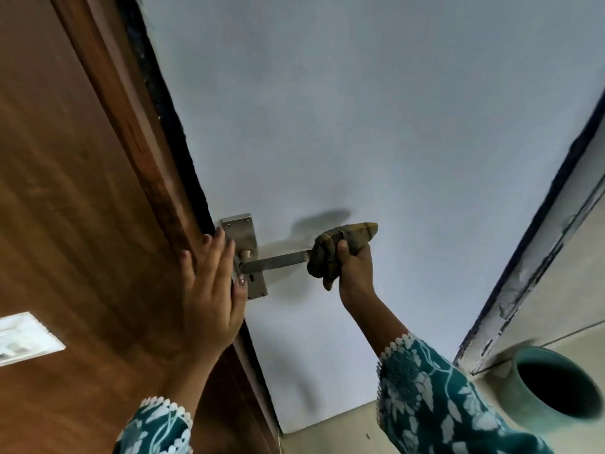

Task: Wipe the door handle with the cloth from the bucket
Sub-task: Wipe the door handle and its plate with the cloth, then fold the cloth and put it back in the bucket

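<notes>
A silver lever door handle point(275, 261) on a metal backplate point(240, 229) sticks out from the pale blue-white door point(360, 126). My right hand point(355, 270) grips a bunched olive-brown cloth point(337, 249), which is wrapped over the free end of the lever. My left hand point(209, 283) lies flat with fingers spread against the door's edge beside the backplate, its thumb over the plate near the keyhole. A teal bucket point(553, 391) stands on the floor at the lower right, its inside dark.
A brown wooden door frame point(82, 191) fills the left side, with a white switch plate point(23, 339) on it. A dark-edged pale wall corner point(523, 273) runs down the right. Beige floor tiles lie under the bucket.
</notes>
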Available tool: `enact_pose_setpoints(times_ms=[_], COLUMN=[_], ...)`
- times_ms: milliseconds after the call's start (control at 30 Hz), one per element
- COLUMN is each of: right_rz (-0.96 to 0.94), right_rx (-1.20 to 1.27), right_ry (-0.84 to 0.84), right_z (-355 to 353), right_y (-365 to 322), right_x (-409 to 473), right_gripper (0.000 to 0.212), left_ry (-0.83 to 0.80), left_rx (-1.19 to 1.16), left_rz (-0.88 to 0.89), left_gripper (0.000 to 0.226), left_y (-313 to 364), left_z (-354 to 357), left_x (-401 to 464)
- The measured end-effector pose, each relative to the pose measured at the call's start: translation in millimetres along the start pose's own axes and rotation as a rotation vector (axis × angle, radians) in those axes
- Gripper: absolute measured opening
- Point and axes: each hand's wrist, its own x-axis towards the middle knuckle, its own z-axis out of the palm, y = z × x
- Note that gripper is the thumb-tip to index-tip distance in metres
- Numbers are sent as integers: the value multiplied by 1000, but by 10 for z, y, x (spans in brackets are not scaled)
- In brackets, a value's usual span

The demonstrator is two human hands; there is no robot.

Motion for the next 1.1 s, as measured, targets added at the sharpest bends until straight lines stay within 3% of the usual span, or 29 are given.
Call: enact_pose_setpoints(times_ms=[100, 200, 300, 400, 533, 600, 700, 800, 900, 1000, 1100], right_rz=[-16, 37, 75, -16, -118, -284, -567, -681, -740, -805, -967], right_rx=[84, 100, -145, -403, -568, -818, -1092, -1288, -1424, -1549, -1751], right_ry=[-76, -132, -137, -216, -465, -417, -322, -375, -379, -421, -552], right_z=[-259, -442, -582, -843, -1393, -1631, -1936, -2190, -2445, -2634, -2764], right_y=[-141, -247, -354, -497, -718, -804, -938, -1137, -1383, -1667, -1925], right_x=[-87, -178, -270, -337, -348, -327, -277, -207, -80, 29, 168], right_gripper=[33, 32, 26, 32, 47, 45, 23, 20, 22, 20, 24], left_ry=[-125, -429, -627, -716, -689, -664, -679, -698, -710, -831, -1032], left_rx=[-426, -772, -939, -1094, -1386, -1410, -1445, -1431, -1344, -1175, -1013], left_rz=[-146, -392, -441, -597, -927, -998, -970, -957, -947, -840, -653], left_gripper=[52, 76, 71, 61, 40, 41, 47, 35, 42, 51, 34], left_y=[411, 811, 1119, 1400, 1768, 1946, 2271, 2525, 2682, 2826, 3040], left_z=[159, 307, 484, 606, 714, 746, 803, 827, 877, 890, 932], left_x=[114, 226, 274, 300, 375, 420, 465, 490, 470, 478, 513])
